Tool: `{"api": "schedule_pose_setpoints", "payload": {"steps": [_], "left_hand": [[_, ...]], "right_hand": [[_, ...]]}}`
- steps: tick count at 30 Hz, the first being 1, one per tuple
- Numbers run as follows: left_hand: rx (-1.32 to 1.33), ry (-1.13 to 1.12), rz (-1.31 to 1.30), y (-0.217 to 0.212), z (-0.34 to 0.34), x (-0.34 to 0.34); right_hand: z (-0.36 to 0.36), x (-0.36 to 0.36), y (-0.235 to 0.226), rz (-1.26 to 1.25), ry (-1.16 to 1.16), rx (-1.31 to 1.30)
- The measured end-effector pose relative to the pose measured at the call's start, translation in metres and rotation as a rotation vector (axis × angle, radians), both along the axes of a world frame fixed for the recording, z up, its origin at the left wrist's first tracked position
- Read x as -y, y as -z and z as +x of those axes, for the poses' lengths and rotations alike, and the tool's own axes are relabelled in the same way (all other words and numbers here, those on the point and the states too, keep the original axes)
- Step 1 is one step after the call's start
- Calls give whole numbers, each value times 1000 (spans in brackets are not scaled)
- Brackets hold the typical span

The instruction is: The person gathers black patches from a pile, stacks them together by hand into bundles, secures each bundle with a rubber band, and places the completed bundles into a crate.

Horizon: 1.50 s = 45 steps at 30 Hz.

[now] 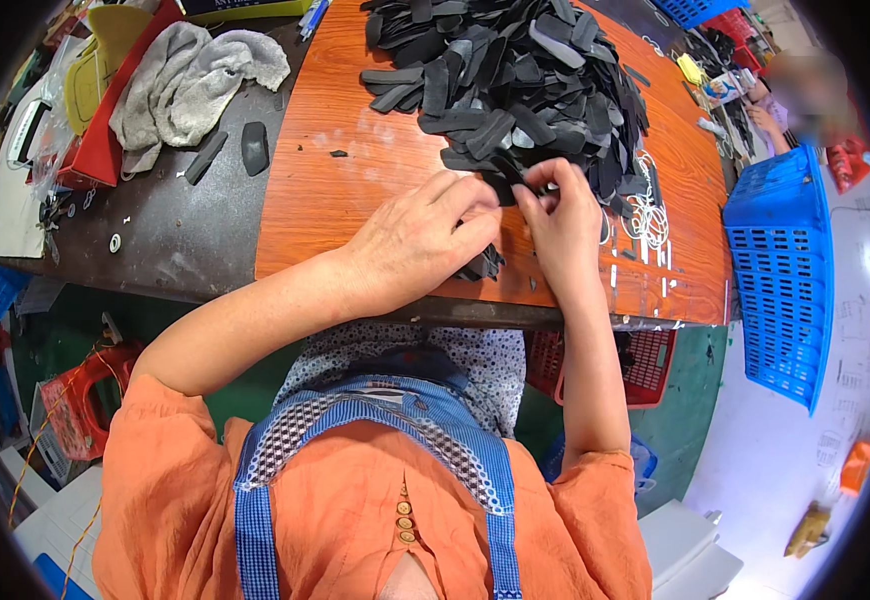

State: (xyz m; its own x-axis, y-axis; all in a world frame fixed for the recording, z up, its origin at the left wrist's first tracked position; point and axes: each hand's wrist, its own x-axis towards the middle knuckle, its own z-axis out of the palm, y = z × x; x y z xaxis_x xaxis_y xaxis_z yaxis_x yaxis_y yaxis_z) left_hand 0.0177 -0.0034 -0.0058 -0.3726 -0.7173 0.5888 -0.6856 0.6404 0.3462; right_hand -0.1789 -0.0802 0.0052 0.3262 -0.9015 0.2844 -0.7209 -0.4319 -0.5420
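Close to the table's near edge, my left hand (417, 238) and my right hand (567, 228) face each other with curled fingers. Both pinch a dark, flat black strip (502, 187), its far end overlapping other pieces. A big heap of similar black strips (515, 85), long with rounded ends, lies just beyond my hands. Under my left hand a small cluster of black pieces (482, 266) partly shows; my fingers hide the rest. Beside my right hand sits a tangle of white cord loops (647, 222).
On the dark left tabletop are a grey cloth (183, 95), two loose black pieces (255, 148) and a red bin (92, 150). A blue plastic crate (781, 270) stands right of the wood-grain table (325, 210). A red basket (647, 368) is underneath. Another person (805, 95) is at far right.
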Motion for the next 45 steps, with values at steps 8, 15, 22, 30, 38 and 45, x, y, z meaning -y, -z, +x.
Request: {"api": "schedule_pose_setpoints", "payload": {"steps": [8,15,22,30,38,45], "left_hand": [[118,-4,9,-2,10,0],[-90,-12,50,4,18,-10],[-34,33,194,5,36,-17],[-14,20,145,5,28,-16],[22,-108,-48,2,15,3],[178,-71,59,-3,32,8]], "right_hand": [[9,4,-18,12,-288,78],[22,49,-13,-437,-233,-331],[23,24,-28,-181,-313,-116],[29,1,-14,146,-189,-179],[24,-2,2,138,-233,-32],[31,19,-22,156,-396,98]]}}
